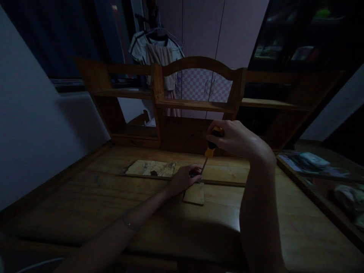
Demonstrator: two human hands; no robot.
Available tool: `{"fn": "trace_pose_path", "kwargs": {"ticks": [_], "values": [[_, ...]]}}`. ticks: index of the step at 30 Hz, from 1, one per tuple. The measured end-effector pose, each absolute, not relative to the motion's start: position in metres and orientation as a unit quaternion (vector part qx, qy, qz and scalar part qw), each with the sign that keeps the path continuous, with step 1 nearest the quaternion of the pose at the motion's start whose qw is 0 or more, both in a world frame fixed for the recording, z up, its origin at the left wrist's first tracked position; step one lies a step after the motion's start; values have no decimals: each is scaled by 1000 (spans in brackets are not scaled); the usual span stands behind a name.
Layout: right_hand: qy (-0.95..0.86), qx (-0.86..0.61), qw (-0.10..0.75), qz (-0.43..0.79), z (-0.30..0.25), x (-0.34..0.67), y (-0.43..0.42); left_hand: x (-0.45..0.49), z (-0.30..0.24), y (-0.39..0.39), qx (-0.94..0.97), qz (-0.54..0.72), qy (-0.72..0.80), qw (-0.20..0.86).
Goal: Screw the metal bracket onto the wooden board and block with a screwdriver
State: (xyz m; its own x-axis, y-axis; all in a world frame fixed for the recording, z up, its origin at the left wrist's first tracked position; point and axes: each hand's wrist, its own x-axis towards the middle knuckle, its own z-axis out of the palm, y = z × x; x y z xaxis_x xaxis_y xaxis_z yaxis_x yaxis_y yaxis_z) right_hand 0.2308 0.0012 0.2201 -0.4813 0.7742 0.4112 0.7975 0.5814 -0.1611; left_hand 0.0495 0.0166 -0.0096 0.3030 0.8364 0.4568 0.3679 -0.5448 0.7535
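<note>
My right hand [231, 138] is wrapped round the black and yellow handle of a screwdriver [210, 151], which slants down and to the left. Its metal shaft ends at the fingertips of my left hand [184, 177]. Those fingers are pinched at the tip over the wood; whatever small part sits between them is too dark to make out. Under the tip runs a long flat wooden board [224, 174], its left stretch [150, 168] pale and rough with dark stains. A short square wooden piece [194, 194] lies just in front of it, below my left hand.
Across the back of the wooden desktop [108, 201] rises a shelf unit [196, 104] with an arched top. Papers and bags [315, 161] lie on a lower surface at the right. Behind hang clothes [159, 49] in front of a pale cupboard [201, 34].
</note>
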Motion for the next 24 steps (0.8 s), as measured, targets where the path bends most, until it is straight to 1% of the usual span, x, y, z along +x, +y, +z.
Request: {"fn": "trace_pose_path", "kwargs": {"ticks": [12,24], "values": [[-859,-460,226,1,220,233,-1,49,-8,16,767,428,393,271],[-863,-450,232,-5,220,233,1,49,-5,15,771,432,386,265]]}}
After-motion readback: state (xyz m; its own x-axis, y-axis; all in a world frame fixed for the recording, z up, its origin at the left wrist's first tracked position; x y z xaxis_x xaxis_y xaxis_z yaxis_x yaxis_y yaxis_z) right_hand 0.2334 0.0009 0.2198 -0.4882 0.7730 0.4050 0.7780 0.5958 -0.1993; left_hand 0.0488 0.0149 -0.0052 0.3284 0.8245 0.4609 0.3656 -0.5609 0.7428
